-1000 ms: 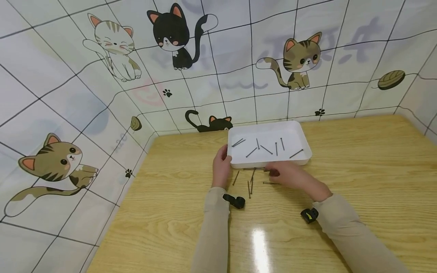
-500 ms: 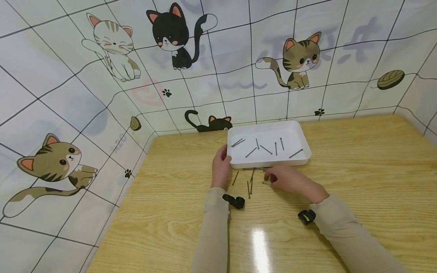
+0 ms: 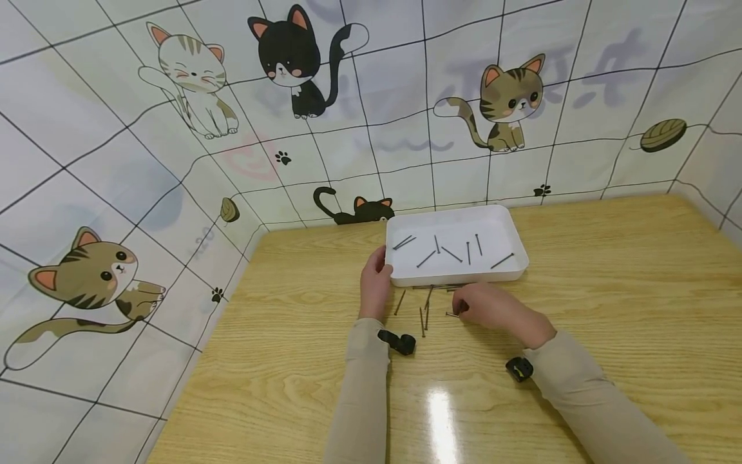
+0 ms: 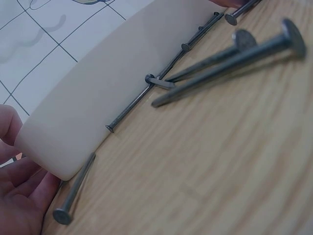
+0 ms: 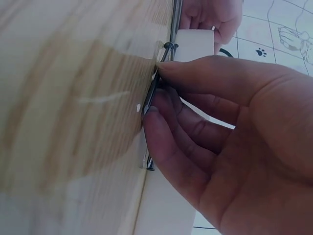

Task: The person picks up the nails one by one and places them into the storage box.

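My left hand (image 3: 375, 287) grips the left end of a shallow white tray (image 3: 458, 280), its thumb by the front corner. Several nails, one of them this nail (image 3: 468, 253), lie spread inside. In front of the tray, my right hand (image 3: 498, 310) is low over the table; in the right wrist view its thumb and a fingertip pinch a dark nail (image 5: 153, 90) lying along the wood. In the head view only the head end of that nail shows past the fingers. More loose nails (image 3: 422, 322) lie between the hands, and a single nail (image 4: 73, 196) lies near my left fingers.
The wooden table (image 3: 290, 361) runs up to a wall covering (image 3: 406, 116) with printed cats, directly behind the tray. Some nails (image 4: 129, 108) lie along the foot of the tray's front wall. Each wrist carries a small black camera (image 3: 400, 342).
My right hand has drawn back from the tray's front wall toward the nail closer to me, which has shifted slightly. The left hand and tray stay in place.
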Tool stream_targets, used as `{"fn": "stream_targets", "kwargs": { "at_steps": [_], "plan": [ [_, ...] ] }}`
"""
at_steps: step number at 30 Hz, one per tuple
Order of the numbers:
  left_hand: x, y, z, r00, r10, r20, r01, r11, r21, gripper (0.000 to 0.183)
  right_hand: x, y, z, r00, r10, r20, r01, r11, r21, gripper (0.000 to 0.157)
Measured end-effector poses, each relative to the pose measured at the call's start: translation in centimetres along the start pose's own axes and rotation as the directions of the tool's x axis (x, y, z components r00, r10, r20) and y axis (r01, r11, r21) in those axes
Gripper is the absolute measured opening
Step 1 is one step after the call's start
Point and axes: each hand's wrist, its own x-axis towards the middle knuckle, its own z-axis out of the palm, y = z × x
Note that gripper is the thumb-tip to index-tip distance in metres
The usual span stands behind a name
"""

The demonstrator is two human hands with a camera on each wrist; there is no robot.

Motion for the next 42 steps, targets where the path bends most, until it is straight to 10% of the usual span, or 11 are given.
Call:
{"fn": "stream_targets", "kwargs": {
  "at_steps": [14, 42],
  "plan": [
    [0.0, 0.0, -0.3, 1.000, 0.005, 0.000, -0.005, 1.000, -0.001, 0.046, 0.1, -0.7, 0.2, 0.997, 0.069, 0.026, -0.067, 0.995, -0.070, 0.008],
    [-0.1, 0.6, -0.2, 1.000, 0.005, 0.014, -0.005, 1.000, -0.011, 0.047, 0.9, 0.5, -1.5, 0.978, 0.076, -0.196, -0.022, 0.964, 0.266, 0.040]
  ]
}}
